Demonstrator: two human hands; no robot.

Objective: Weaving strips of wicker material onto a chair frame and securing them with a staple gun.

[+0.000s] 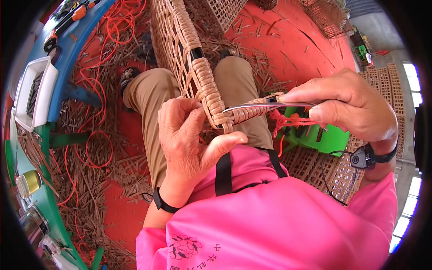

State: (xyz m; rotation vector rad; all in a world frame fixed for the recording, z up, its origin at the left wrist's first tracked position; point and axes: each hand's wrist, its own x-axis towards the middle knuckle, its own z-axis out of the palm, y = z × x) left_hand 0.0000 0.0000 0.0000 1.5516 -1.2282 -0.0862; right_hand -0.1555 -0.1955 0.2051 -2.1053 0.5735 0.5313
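Note:
A brown woven basket (204,74) with a thick wrapped rim stands between my knees, its near corner over my lap. Dark frame shows through gaps in the wrapping. My left hand (182,141) grips the basket near that corner, fingers curled on its left side, thumb stretched out below. In my right hand (351,105), a slim pointed metal awl (256,105) is pinched between thumb and fingers. Its tip touches or nearly touches the wrapped corner. Pinkish-red cord (292,120) hangs by the tool; where it is tied is hidden.
A blue and green bench (67,92) on the left carries a white tray (36,92), a jar of yellow liquid (29,182) and tools. Red hose (101,81) and cut strips (90,198) litter the red floor. A green plastic stool (321,139) and woven panels (310,168) lie right.

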